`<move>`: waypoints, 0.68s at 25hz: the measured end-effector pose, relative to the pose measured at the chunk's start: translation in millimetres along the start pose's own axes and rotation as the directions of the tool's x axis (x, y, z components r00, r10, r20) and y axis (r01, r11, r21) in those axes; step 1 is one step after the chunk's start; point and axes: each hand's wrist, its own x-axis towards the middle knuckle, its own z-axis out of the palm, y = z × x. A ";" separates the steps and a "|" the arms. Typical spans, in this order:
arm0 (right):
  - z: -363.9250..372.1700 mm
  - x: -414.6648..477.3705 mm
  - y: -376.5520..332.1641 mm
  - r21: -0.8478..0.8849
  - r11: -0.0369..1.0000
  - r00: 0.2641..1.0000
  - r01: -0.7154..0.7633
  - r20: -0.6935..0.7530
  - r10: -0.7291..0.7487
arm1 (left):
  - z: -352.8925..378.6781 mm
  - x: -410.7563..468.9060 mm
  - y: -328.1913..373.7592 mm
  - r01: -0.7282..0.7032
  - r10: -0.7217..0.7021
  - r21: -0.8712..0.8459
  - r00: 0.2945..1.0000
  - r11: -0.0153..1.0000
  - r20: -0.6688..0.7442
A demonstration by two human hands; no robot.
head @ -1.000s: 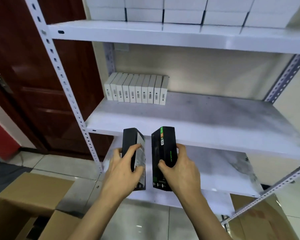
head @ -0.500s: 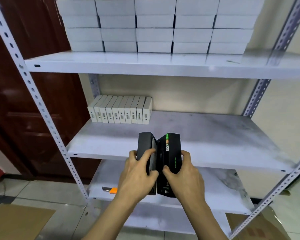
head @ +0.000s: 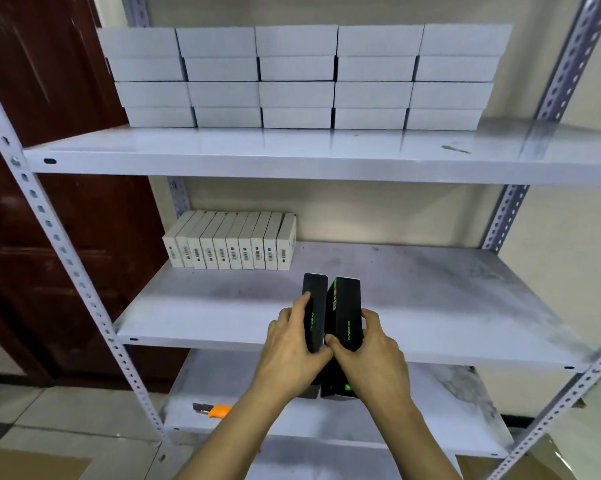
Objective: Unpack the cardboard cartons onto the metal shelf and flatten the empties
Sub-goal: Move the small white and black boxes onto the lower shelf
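Note:
Two black product boxes with green print stand side by side, pressed together, held just in front of the middle shelf (head: pixel 430 306) of the white metal rack. My left hand (head: pixel 292 351) grips the left black box (head: pixel 314 299). My right hand (head: pixel 371 355) grips the right black box (head: pixel 347 306). The boxes' tops rise above that shelf's front edge; their bottoms hang below it. A sliver of a brown cardboard carton (head: pixel 32 465) shows at the bottom left on the floor.
A row of several slim white boxes (head: pixel 231 245) stands at the middle shelf's back left. Stacked white boxes (head: pixel 299 77) fill the top shelf. An orange utility knife (head: pixel 212 409) lies on the lower shelf. A dark wooden door (head: pixel 49 237) is left; cardboard (head: pixel 548 462) lies at bottom right.
My hands brought the two black boxes together until they touch and lifted them toward the middle shelf. My view tilted upward, so the open carton on the floor dropped almost out of sight.

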 end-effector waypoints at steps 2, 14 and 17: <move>2.7 8.1 1.1 0.008 1.000 1.000 -0.008 0.015 0.008 | 1.1 8.8 -2.4 -0.002 0.002 0.004 1.000 1.000 0.004; 12.4 64.4 -2.3 0.221 0.970 0.992 -0.105 0.087 0.087 | 4.7 72.5 -23.0 0.089 -0.055 -0.211 0.985 0.973 0.164; 15.9 76.3 -1.7 0.263 0.953 0.988 -0.150 0.085 0.132 | 4.7 86.1 -27.9 0.132 -0.078 -0.278 0.977 0.951 0.200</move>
